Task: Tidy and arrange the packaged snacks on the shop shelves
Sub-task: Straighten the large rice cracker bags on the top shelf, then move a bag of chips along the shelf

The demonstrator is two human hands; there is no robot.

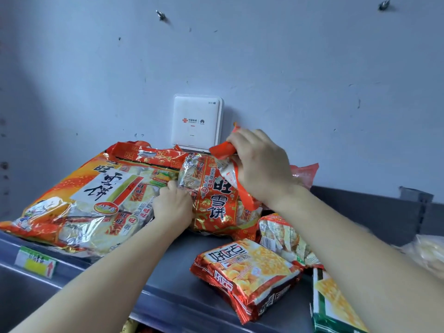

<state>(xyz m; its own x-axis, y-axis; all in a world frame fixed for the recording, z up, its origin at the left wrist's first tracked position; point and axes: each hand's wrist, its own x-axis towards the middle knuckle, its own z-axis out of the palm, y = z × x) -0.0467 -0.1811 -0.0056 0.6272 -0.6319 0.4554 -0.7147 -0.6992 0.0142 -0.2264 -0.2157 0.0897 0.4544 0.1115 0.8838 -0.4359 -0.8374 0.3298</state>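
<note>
An orange-red rice cracker bag (216,203) stands half upright in the middle of the grey top shelf (177,267). My right hand (259,164) grips its crumpled red top edge. My left hand (173,205) holds the bag's left side, low down. A larger orange rice cracker bag (81,203) lies flat to the left, touching the held bag. A smaller red and yellow snack packet (247,272) lies near the shelf's front edge.
A white wifi router (195,121) leans against the pale wall behind the bags. More packets (281,234) lie to the right under my right forearm, and a green-edged packet (334,306) at the lower right. A yellow price label (36,261) is on the shelf edge.
</note>
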